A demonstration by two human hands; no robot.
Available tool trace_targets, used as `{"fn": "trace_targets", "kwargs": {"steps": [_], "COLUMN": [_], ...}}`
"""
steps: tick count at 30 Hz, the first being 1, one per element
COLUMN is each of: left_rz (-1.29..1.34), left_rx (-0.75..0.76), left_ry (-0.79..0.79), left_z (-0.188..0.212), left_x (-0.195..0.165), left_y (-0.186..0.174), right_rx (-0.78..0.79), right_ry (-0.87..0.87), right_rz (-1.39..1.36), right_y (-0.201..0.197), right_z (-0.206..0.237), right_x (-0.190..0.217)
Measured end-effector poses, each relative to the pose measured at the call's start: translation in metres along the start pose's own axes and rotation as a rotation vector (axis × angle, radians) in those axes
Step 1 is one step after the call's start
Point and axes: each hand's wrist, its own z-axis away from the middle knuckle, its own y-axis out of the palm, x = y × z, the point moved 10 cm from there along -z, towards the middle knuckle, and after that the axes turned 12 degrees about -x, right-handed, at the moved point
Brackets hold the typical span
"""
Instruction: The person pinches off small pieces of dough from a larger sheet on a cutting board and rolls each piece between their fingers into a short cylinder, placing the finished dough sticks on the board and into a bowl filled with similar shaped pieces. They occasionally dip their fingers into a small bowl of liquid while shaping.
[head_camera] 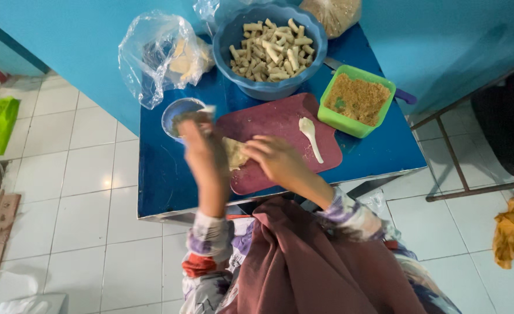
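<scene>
My left hand (203,152) is blurred and raised over the left edge of a dark red cutting board (280,119), fingertips at a small blue cup (180,111) of pale liquid; what it holds is unclear. My right hand (275,158) rests on a thin pale wrapper sheet (233,152) lying on the board. A white spoon (310,135) lies on the board to the right.
A big blue bowl (268,87) of pale rolled pieces stands at the back of the blue table (158,174). A green tub (357,100) of brown crumbs sits right. A clear plastic bag (155,55) holds wrappers at left. White tiled floor surrounds; a metal frame stands right.
</scene>
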Motion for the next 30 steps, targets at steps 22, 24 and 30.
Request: {"fn": "trace_targets", "kwargs": {"steps": [22,24,30], "left_rz": [-0.195,-0.189,-0.177], "left_rx": [0.430,0.433,0.457], "left_ry": [0.632,0.629,0.609], "left_z": [0.119,0.120,0.120], "left_x": [-0.080,-0.079,-0.075], "left_y": [0.059,0.060,0.061], "right_rx": [0.211,0.263,0.197], "right_ry": [0.141,0.069,-0.231], "right_rz": [0.101,0.169,0.343], "right_y": [-0.070,-0.063,-0.059], "right_z": [0.014,0.008,-0.002], "right_x": [-0.076,-0.071,-0.046]}}
